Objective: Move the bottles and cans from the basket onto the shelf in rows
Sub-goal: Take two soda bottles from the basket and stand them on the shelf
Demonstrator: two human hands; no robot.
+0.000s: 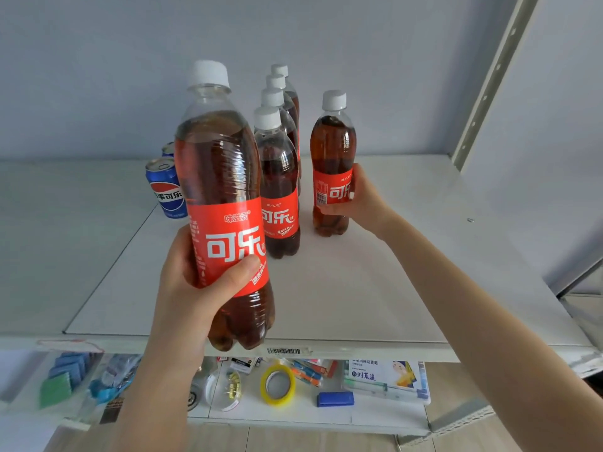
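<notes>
Two cola bottles are in the person's grip above a white shelf (359, 288). The largest in view, the near cola bottle (225, 197), is held upright in the left hand (195, 288), fingers wrapped around its red label, its base over the shelf's front edge. The right hand (362, 197) is closed around the label of the far cola bottle (332, 164), which stands upright on the shelf. Between the two hands runs a row of four cola bottles (280, 177), front to back, just left of the right hand. Left of the left hand's bottle stand two blue Pepsi cans (164, 190), one behind the other. Below both hands, a lower shelf holds a yellow tape roll (278, 384) and a blue eraser (335, 398).
</notes>
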